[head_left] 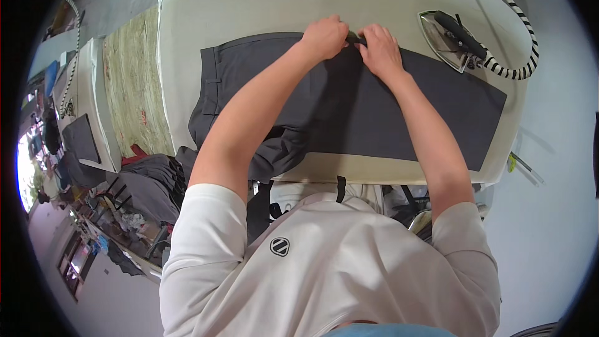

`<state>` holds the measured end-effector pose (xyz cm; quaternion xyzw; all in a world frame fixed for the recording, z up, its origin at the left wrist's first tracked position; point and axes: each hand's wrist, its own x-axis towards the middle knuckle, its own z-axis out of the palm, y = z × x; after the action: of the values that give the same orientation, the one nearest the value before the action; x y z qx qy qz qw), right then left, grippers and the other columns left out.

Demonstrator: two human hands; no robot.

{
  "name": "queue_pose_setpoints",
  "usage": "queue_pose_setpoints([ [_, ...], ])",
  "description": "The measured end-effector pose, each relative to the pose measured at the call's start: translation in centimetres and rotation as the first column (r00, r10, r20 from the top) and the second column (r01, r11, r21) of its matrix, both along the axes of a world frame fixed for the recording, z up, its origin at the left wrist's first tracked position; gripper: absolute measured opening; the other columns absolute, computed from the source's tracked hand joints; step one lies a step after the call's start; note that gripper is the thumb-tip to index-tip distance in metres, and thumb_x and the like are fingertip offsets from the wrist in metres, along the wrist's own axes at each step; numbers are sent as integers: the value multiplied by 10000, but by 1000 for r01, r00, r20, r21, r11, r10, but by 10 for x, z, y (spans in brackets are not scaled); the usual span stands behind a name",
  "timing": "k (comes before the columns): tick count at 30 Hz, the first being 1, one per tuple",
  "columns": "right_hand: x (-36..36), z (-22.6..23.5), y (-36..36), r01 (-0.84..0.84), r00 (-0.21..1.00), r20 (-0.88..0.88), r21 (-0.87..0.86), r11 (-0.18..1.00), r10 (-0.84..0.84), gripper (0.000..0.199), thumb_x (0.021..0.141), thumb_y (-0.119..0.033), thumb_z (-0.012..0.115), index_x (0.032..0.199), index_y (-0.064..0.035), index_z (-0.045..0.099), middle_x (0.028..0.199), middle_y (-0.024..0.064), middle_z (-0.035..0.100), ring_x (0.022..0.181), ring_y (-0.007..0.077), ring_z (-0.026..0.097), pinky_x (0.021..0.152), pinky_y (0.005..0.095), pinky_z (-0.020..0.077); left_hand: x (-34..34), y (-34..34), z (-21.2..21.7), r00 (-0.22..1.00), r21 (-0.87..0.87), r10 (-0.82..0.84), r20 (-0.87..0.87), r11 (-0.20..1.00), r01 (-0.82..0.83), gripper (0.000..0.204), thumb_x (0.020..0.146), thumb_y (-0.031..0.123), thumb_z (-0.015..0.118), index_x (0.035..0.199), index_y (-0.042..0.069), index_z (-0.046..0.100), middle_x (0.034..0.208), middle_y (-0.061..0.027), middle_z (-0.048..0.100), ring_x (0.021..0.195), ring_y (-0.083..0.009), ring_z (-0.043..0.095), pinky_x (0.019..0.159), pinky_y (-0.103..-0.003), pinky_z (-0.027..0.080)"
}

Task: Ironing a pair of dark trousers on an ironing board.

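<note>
Fingers first: both sets are curled tight and pinching the far edge of the trousers, right at the middle of the board's far side. The left hand is balled into a near fist on the cloth, knuckles up; the right hand sits just beside it, touching it, fingers folded down onto the same fold. Between them a small dark bit of fabric pokes up.

The trousers lie flat along the board, waistband toward the left end, leg running out to the right end. Some dark cloth spills over the near left edge and hangs down.

Out at the far right corner the iron rests on the board, well clear of the hands, its striped cord looping round the right edge. Left of the board, a heap of dark clothes sits lower down.
</note>
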<state>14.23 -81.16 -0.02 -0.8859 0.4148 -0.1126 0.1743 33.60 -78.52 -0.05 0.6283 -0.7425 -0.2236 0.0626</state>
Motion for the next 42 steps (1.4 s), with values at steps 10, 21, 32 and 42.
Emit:
queue_pose_setpoints([
  [10, 14, 25, -54, -39, 948, -219, 638, 769, 230, 159, 903, -177, 680, 1028, -78, 690, 1000, 127, 693, 1071, 320, 620, 922, 456, 475, 33, -11, 8, 954, 221, -73, -292, 965, 141, 190, 897, 169, 718, 1011, 21, 679, 964, -157, 694, 921, -347, 661, 789, -434, 523],
  [21, -64, 42, -64, -249, 817, -504, 134, 959, 282, 89, 925, -159, 652, 959, -81, 679, 1037, 95, 677, 1096, 273, 591, 933, 444, 453, 109, 25, 8, 973, 252, 33, -230, 967, 26, 197, 934, 195, 672, 1020, 17, 679, 973, -151, 690, 918, -354, 650, 794, -421, 513],
  [32, -135, 76, -135, 536, 667, -639, 55, 842, -383, 495, 848, -166, 689, 1329, -127, 578, 1130, 191, 684, 1063, 345, 655, 857, 494, 499, 66, 45, 8, 977, -16, 209, 31, 978, -209, 248, 942, 302, 677, 973, 58, 703, 1003, -83, 636, 1047, -297, 596, 883, -453, 457],
  [42, -12, 103, 17, -13, 763, -618, 282, 959, 192, 375, 803, -119, 625, 1165, -24, 603, 934, 214, 727, 874, 383, 714, 768, 490, 565, 113, 60, 15, 974, -5, 211, -78, 977, -212, 244, 944, 317, 678, 943, 76, 717, 1007, -69, 637, 1036, -283, 590, 882, -461, 439],
])
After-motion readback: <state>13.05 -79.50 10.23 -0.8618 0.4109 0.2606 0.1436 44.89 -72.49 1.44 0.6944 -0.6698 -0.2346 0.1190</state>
